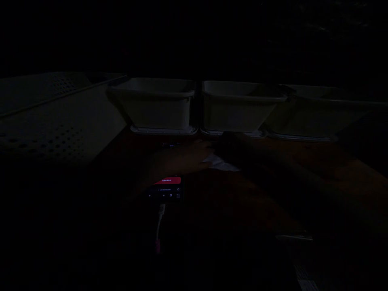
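Note:
The scene is very dark. My left hand (184, 158) reaches from the left over a phone and touches a small white piece (220, 163) lying on the table. My right hand (235, 149) comes in from the right and rests on the same white piece. The fingers of both hands are lost in the dark. The phone (166, 186) lies flat below my left hand, its screen lit with a red band, and a white cable (160, 220) is plugged into its near end.
Three white bins (157, 107) (239, 109) (315, 117) stand in a row at the back of the reddish-brown table (242, 202). A large white perforated basket (51, 117) sits at the left. A pale strip (292, 237) lies at the lower right.

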Demonstrator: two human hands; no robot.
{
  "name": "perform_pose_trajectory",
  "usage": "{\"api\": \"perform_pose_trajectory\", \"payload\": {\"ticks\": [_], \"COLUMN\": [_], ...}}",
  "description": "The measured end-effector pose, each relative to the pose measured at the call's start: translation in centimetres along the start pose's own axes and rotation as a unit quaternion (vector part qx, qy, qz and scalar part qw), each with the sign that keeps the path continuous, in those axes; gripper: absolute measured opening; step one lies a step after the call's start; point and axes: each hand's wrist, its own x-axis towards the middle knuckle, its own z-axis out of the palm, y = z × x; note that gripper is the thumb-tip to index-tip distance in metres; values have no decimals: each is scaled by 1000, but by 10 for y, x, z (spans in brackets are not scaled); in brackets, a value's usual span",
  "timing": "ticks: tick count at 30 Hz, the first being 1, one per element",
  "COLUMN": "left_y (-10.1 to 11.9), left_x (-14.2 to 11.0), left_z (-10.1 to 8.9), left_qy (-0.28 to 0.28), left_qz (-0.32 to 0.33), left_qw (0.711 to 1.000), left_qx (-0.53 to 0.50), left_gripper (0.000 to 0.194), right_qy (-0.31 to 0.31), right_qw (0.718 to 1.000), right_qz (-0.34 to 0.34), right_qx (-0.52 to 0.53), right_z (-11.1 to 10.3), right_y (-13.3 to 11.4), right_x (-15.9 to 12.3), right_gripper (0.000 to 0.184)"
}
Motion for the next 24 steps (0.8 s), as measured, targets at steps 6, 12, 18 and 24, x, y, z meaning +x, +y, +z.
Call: {"api": "perform_pose_trajectory", "payload": {"ticks": [6, 12, 18, 24], "left_y": [-3, -4, -5, -6], "left_x": [3, 2, 2, 2], "left_z": [2, 2, 3, 5], "left_qy": [9, 5, 11, 14], "left_qz": [-3, -2, 0, -4], "left_qw": [1000, 1000, 1000, 1000], "left_qx": [-12, -10, -14, -7], "left_gripper": [42, 41, 42, 38], "right_qy": [6, 0, -23, -103], "right_qw": [999, 997, 997, 990], "right_qz": [44, 70, 74, 88], "right_qx": [25, 25, -7, -32], "right_z": [-14, -18, -28, -30], "right_y": [9, 19, 21, 45], "right_x": [-9, -9, -15, -16], "right_gripper": [22, 21, 25, 21]}}
